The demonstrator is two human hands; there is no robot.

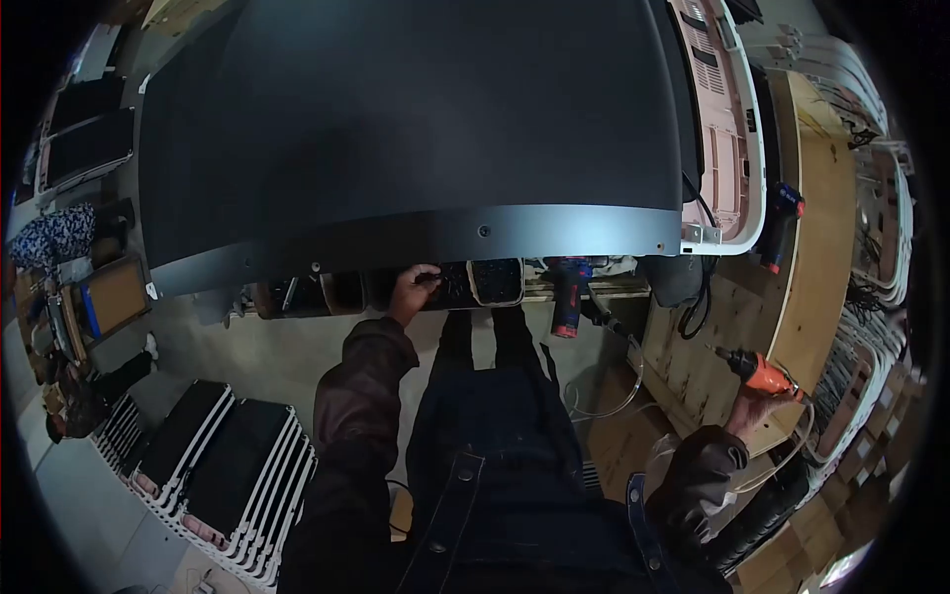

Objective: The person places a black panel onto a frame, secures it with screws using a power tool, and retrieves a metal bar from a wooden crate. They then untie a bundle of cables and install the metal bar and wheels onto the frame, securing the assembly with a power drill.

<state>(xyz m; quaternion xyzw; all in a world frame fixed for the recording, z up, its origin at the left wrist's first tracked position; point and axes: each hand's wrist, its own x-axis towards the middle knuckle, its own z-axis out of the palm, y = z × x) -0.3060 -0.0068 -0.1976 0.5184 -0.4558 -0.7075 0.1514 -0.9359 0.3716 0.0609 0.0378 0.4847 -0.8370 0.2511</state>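
Observation:
My left hand (410,295) is at a dark parts bin (455,287) below the front edge of a large black panel (416,119). Its fingers are bent together in a pinch, and whatever they hold is too small to make out. Out to the right, my right hand (754,414) is wrapped round an orange power screwdriver (764,374), whose bit points up and left. A pale hose (800,445) trails from the tool's rear. Along the panel's grey front strip (396,240) a screw (484,231) shows near the middle.
Another bin (497,281) and a dark blue cordless driver (568,297) sit under the panel's edge. A second cordless driver (784,226) rests by a wooden box (816,247). A pink-and-white frame (727,129) adjoins the panel. Stacked panels (242,475) stand lower left; a co-worker (59,243) is far left.

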